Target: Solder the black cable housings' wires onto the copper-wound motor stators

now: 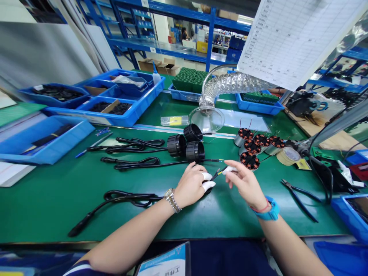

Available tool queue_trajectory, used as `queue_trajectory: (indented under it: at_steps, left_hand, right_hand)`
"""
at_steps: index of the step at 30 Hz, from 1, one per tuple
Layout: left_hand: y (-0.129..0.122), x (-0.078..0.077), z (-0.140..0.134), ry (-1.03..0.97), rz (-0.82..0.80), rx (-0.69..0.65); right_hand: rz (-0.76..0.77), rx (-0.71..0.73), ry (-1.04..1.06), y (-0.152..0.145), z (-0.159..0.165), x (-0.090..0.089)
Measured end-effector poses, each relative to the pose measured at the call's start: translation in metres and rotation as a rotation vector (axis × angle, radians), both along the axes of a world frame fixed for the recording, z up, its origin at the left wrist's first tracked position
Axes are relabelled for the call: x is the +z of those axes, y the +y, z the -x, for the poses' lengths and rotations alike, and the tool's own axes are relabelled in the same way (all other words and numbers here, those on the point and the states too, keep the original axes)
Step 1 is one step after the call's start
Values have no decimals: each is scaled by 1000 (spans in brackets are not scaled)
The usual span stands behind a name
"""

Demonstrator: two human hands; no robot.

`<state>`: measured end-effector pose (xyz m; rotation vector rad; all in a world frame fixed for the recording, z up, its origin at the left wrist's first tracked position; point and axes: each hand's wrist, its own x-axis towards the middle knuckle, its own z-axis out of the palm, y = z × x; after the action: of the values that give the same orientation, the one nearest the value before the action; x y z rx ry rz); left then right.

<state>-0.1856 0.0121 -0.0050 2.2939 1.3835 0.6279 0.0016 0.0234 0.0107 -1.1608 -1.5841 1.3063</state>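
My left hand (191, 186), with white finger cots on two fingers, is closed around the wire end of a black cable. A dark part under its fingers is mostly hidden. The looped cable (129, 197) runs out to the left along the table. Thin wires (219, 173), one with yellow on it, stick up from that hand. At their tips my right hand (244, 184) pinches with thumb and a white-cotted index finger. Just beyond the hands stand black round caps (195, 151), with other looped black cables (138, 163) leading left from them.
Copper-wound motor stators (250, 161) cluster at the right, near cutting pliers (300, 197). A clear fume hood (206, 119) on a foil duct (230, 86) hangs behind the caps. Blue bins (143, 111) stand at back left; a pen (93, 145) lies nearby. A paper sheet (287, 42) hangs upper right.
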Motion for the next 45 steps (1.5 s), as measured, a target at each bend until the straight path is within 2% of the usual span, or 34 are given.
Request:
queue_trajectory:
  at_steps: [3,13,23,26,31,37,40,45]
  left_hand:
    - [1,1,2,32,15,-20]
    - [4,-1,4,0,44,-13]
    - [3,-1,2,-19,46,-13]
    - [3,-1,2,-25,45,-4]
    - [4,-2,3,-44,39,-1]
    - [6,-3,5,-44,49,-41]
    - [6,-3,5,-46,49,-45]
    - [7,-4,5,-61,57,-34]
  right_hand:
    - [-54,25,-41,4,-1,5]
    - [-55,43,-53,4,4,6]
    - [6,114,-97,1,14,-13]
    - [20,98,-20,0,9,-8]
    - [-74,22,21,4,-2,2]
    - [89,132,59,9,-3,-5]
    - [17,110,-14,7,0,-8]
    - [-209,26,-163,1,5,-17]
